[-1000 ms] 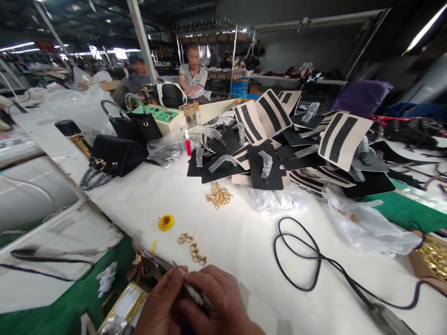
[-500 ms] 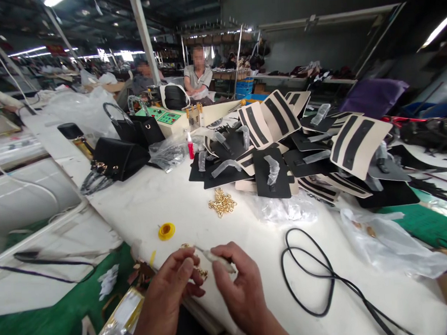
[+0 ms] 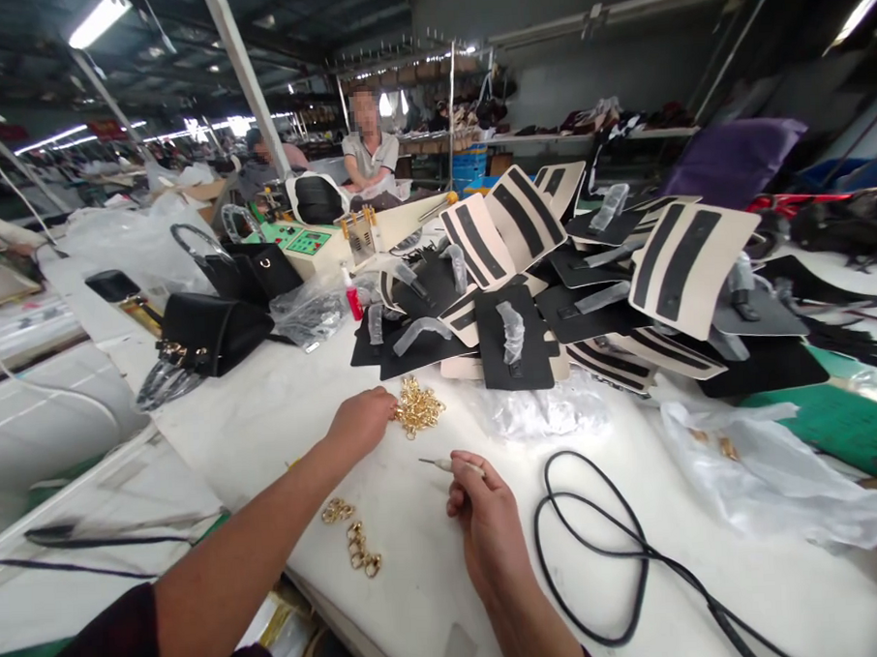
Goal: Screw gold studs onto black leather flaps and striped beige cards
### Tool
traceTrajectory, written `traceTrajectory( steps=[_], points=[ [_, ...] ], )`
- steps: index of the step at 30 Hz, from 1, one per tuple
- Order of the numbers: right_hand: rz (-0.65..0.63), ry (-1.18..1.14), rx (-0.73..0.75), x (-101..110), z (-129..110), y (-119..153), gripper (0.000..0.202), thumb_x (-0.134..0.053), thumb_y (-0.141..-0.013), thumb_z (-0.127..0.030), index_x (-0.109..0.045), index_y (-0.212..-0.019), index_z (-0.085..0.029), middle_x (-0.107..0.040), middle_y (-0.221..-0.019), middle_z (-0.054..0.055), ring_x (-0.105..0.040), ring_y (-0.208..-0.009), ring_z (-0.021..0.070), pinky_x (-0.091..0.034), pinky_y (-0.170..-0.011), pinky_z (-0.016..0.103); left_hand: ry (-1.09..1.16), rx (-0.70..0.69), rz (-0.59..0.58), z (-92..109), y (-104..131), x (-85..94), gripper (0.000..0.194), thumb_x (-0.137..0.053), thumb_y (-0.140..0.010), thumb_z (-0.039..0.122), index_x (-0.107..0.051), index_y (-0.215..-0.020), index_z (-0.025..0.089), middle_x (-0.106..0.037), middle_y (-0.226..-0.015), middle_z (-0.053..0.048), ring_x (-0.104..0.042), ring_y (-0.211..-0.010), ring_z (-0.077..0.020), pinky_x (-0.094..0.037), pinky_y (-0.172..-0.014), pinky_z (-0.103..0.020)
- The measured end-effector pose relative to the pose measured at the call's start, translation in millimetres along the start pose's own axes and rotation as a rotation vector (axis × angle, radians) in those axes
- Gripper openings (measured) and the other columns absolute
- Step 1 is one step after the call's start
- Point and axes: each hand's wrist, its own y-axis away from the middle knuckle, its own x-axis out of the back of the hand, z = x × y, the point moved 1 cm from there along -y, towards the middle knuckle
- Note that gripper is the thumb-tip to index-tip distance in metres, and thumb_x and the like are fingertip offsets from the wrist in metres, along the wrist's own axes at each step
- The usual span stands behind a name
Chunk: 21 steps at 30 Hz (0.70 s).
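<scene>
My left hand (image 3: 366, 419) reaches out to the left edge of a pile of gold metal hardware (image 3: 419, 407) on the white table. Its fingers are pressed together at the pile; what they pinch is hidden. My right hand (image 3: 482, 496) grips a slim, pale-handled pointed tool (image 3: 468, 466), its metal tip directed left above the tabletop. Nearer the front edge lie a small cluster of gold rings (image 3: 337, 510) and a short row of gold clasps (image 3: 362, 552), neither touched by a hand.
Black and beige bag panels (image 3: 515, 335) are heaped at the back. A black cord (image 3: 641, 552) loops right of my right hand, beside a clear plastic bag (image 3: 771, 469). Black handbags (image 3: 217, 328) stand at the left. A person (image 3: 369, 157) sits beyond the table.
My left hand has let go of gold pieces, now on the table, and moved forward to the pile. My right hand has shifted right with the tool. The yellow ring-shaped object is now hidden.
</scene>
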Motion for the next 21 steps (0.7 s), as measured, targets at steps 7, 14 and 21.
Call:
traceTrajectory(
  steps=[7, 14, 21],
  points=[
    [-0.093, -0.07, -0.038, -5.3, -4.4, 3.8, 0.028, -0.079, -0.08, -0.042, -0.071, -0.09, -0.017, -0.053, -0.063, -0.003, -0.044, -0.056, 0.0104, -0.037, -0.054, 0.024, 0.223, 0.16, 0.115, 0.0, 37.2, 16.0, 0.022, -0.056, -0.093, 0.035, -0.072, -0.098, 0.02, -0.075, -0.091, -0.005, -0.07, -0.079, -0.0208, -0.053, -0.075, -0.032],
    [-0.162, -0.04, 0.012, -13.0, -5.4, 16.5, 0.027, -0.079, -0.08, -0.042, -0.068, -0.086, -0.018, -0.056, -0.065, -0.003, -0.048, -0.056, 0.0109, -0.04, -0.052, 0.024, 1.227, 0.48, 0.172, 12.4, 182.1, 19.8, 0.031, -0.077, -0.082, 0.046, -0.068, -0.088, 0.017, -0.069, -0.076, -0.002, -0.059, -0.061, -0.0114, -0.047, -0.049, -0.02],
    [-0.233, 0.226, 0.117, -30.0, 8.5, 37.4, 0.034, -0.082, -0.079, -0.043, -0.067, -0.098, -0.019, -0.058, -0.062, -0.004, -0.049, -0.057, 0.0116, -0.041, -0.056, 0.025, 1.826, 0.869, 0.244, 23.3, 301.1, -38.0, 0.046, -0.094, -0.065, 0.033, -0.073, -0.102, 0.017, -0.07, -0.085, -0.002, -0.066, -0.066, -0.0131, -0.051, -0.049, -0.021]
  ],
)
